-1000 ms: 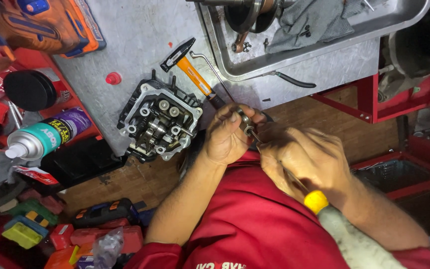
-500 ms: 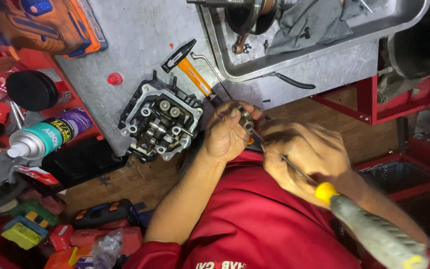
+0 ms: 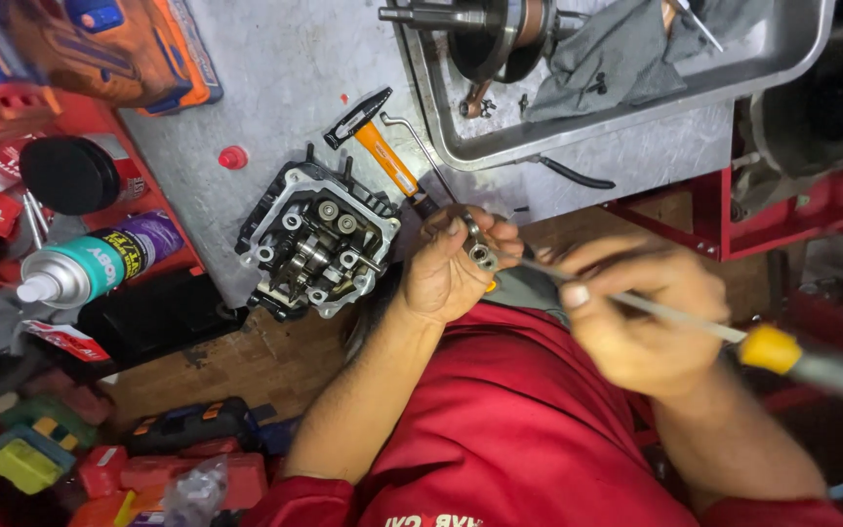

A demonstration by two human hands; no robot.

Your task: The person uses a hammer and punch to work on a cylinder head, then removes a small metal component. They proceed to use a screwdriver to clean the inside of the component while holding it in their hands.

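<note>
My left hand is raised in front of my chest, its bare forearm running down and left to the bent elbow, with the fingers curled in and the thumb closed against them in a pinch. My right hand sits just beside it to the right, motion-blurred, fingers wrapped into a closed grip, knuckles up, its forearm angling down to the right. Both upper arms wear red sleeves.
</note>
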